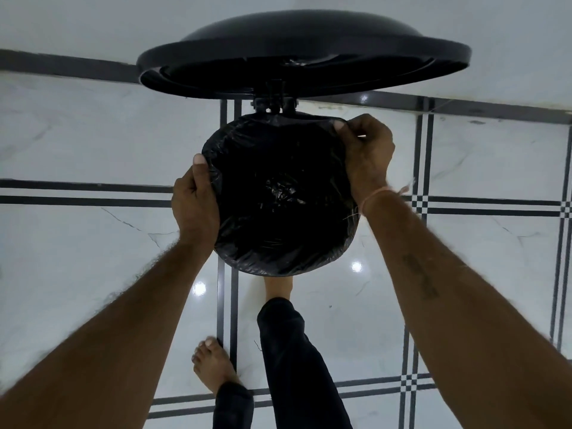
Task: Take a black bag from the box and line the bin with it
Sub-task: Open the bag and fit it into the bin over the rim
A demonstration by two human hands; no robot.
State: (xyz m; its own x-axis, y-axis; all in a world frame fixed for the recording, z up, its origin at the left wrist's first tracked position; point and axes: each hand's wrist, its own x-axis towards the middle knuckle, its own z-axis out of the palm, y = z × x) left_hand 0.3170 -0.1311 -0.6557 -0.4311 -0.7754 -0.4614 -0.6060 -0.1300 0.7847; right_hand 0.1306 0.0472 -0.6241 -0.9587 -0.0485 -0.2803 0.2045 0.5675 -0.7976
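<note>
I look straight down into a round bin whose mouth is covered by a black bag (278,193), stretched over the rim and sunk into the inside. The bin's black lid (303,54) stands raised at the far side on its hinge. My left hand (195,205) grips the bag-covered rim on the left, thumb on top. At the far right of the rim my right hand (365,156) pinches the bag's edge between thumb and fingers. The box is not in view.
The bin stands on a glossy white tiled floor (93,243) with dark stripe lines, close to a white wall (93,26) with a dark skirting. My right foot (277,287) reaches under the bin's front, and my bare left foot (213,363) stands behind it.
</note>
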